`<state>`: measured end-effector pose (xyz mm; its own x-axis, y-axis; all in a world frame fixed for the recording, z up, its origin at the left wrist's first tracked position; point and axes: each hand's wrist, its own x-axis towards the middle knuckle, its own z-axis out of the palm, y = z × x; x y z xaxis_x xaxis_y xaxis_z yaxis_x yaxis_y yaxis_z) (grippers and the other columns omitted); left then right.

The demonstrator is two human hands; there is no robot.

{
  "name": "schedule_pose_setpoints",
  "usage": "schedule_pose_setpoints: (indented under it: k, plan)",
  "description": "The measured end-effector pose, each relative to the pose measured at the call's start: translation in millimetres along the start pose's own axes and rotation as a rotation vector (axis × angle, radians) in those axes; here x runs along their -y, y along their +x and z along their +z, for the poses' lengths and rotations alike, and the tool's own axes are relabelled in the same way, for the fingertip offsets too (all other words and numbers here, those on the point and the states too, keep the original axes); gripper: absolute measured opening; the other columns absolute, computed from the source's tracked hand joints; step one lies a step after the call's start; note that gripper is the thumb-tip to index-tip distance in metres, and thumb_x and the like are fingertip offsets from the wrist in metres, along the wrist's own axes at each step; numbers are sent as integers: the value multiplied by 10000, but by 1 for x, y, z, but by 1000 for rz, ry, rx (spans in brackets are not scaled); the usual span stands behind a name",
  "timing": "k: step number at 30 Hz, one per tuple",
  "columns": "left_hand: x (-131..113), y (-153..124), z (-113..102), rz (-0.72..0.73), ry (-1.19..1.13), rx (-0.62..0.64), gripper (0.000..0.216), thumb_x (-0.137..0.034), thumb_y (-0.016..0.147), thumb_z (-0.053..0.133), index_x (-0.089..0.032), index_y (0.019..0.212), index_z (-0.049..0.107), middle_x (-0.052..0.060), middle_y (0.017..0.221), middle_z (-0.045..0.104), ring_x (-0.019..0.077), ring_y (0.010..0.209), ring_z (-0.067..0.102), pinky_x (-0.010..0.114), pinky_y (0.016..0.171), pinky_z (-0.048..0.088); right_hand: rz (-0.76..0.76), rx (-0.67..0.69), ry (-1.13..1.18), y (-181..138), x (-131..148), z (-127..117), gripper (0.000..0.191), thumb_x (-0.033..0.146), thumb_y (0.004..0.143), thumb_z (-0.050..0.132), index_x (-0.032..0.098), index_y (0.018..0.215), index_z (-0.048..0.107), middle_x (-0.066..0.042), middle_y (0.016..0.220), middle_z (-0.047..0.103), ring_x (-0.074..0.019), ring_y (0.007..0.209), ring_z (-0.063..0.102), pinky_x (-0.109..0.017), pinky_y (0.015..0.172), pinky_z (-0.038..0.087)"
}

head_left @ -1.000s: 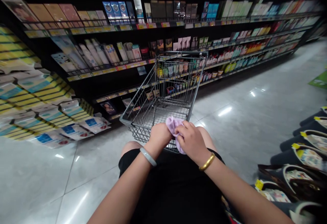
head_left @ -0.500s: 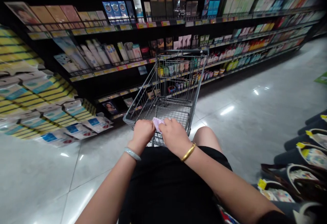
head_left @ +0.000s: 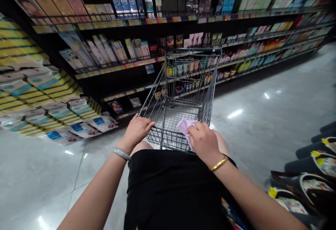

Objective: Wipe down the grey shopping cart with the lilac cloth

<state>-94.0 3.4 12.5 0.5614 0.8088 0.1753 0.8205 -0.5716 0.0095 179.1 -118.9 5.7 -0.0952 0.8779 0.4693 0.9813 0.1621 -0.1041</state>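
A grey wire shopping cart (head_left: pixel 181 137) stands before me, its near end close to my lap. My left hand (head_left: pixel 139 129), with a pale bangle on the wrist, is curled over the cart's near left corner; its fingertips are partly hidden. A crumpled light purple cloth (head_left: pixel 184 125) is pinched in my right hand (head_left: pixel 204 141), which wears a gold bangle. That hand is at the near right side of the cart, with the cloth against or just above the near rim. Bare wire mesh shows on the cart's floor.
Long shelves (head_left: pixel 126 65) of boxes and bottles run behind the cart. Stacked yellow-striped packs (head_left: pixel 52 107) stand at left on the shiny tiled floor (head_left: pixel 252 118). Dark bins with yellow tags (head_left: pixel 288 198) line the right side.
My hands have moved apart. The left let go of the cloth and went left onto the cart's corner; the right carried the cloth rightward. The view has shifted slightly.
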Motion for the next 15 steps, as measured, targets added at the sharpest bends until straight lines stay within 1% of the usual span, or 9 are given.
schedule_pose_setpoints:
  k: [4,10,15]
  plan:
    - [-13,3,6,-27,17,-53,515,-528,983,290,-204,721,594,36,747,670,221,816,623,537,1098,270,17,-48,-19,3,-9,3,79,169,831,596,222,862,646,-46,920,591,-205,849,443,-323,659,298]
    - [-33,4,9,-51,2,-96,500,-509,981,311,-210,692,590,36,724,661,223,808,625,520,1094,291,1,-202,-54,-4,-25,11,95,169,833,588,221,848,665,-50,936,606,-204,854,450,-309,667,330]
    - [-43,1,9,-42,1,-121,494,-496,983,318,-219,684,598,28,692,651,213,769,622,520,1122,264,-25,-265,-63,-9,-36,12,108,166,827,593,218,857,683,-54,950,611,-202,846,458,-303,690,358]
